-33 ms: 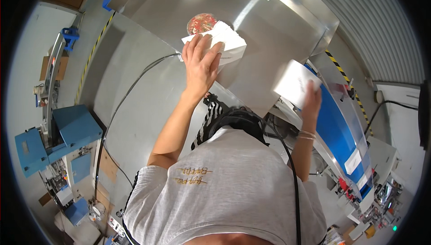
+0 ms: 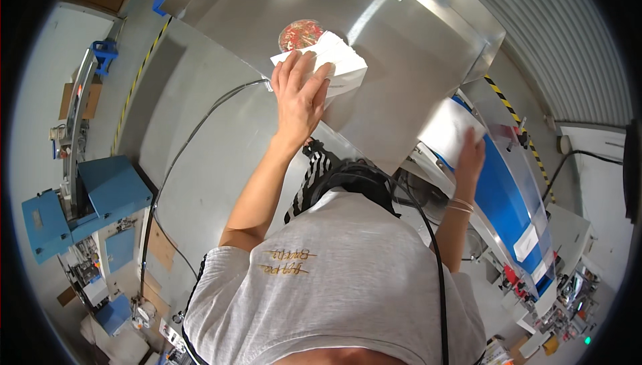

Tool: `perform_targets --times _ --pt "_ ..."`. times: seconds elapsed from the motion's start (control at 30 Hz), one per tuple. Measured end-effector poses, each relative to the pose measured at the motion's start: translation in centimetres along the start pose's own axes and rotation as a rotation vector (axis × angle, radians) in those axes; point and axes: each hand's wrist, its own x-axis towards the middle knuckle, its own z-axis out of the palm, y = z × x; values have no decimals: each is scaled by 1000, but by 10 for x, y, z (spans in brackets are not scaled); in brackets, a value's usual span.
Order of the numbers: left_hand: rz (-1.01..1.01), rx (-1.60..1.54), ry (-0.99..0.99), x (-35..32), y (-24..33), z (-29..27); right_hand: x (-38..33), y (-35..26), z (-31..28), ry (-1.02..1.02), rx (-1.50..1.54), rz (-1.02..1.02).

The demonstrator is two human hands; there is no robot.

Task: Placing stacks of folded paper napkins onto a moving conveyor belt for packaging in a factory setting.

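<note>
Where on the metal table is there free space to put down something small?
The metal table is bare between the white stack under the left hand and the white packet in the right hand. Another bare patch lies left of the red-speckled round container. It is crowded where that container, the stack and the left hand sit close together.

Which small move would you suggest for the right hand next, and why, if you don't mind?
I would probably lower the white packet in the right hand onto the blue belt and release it: in this view it overlaps the belt's end beside the metal table, and a flat white item appears to lie farther along. The left hand rests on the white stack.
</note>
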Motion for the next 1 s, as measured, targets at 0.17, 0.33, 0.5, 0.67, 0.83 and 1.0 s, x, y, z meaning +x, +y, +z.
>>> perform_targets --times 0.17,0.33,0.5,0.67,0.83,1.0 --pt "38 17 40 -3 -3 4 -10 -12 -52 344 -774 -23" --pt "56 13 54 -2 -2 3 -8 -69 -18 95 -371 -429" --pt "85 16 44 -2 1 1 -30 -178 80 -673 112 -532" --pt "124 0 -9 0 5 -6 -17 -185 127 -791 217 -730" --pt "87 -94 10 5 -5 0 -21 -145 122 -925 393 -373" --pt "73 81 -38 8 -32 -6 -33 -110 95 -366 420 -138"
